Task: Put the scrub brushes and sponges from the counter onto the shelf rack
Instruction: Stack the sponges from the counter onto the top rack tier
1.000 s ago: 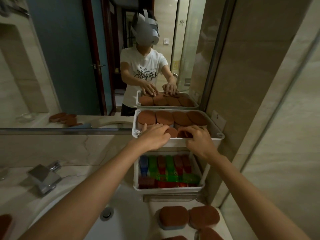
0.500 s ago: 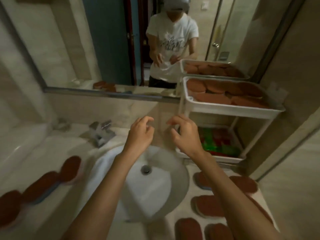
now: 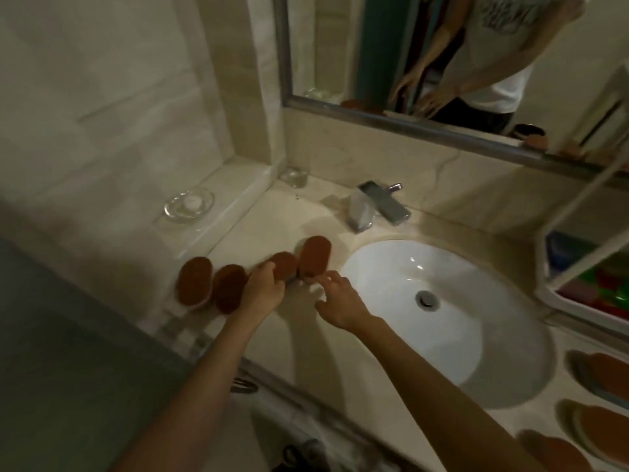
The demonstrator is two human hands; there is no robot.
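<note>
In the head view, four brown scrub brushes are seen in a row on the pale surface (image 3: 340, 362) left of the white sink (image 3: 442, 352). The left hand (image 3: 263, 292) is curled over the third brush (image 3: 284, 264), fingers touching it, though a closed grasp cannot be confirmed. The right hand (image 3: 340, 301) is spread open at the near end of the fourth brush (image 3: 315, 255). More brushes (image 3: 602, 427) are laid at the right, below the shelf rack (image 3: 585, 267).
</note>
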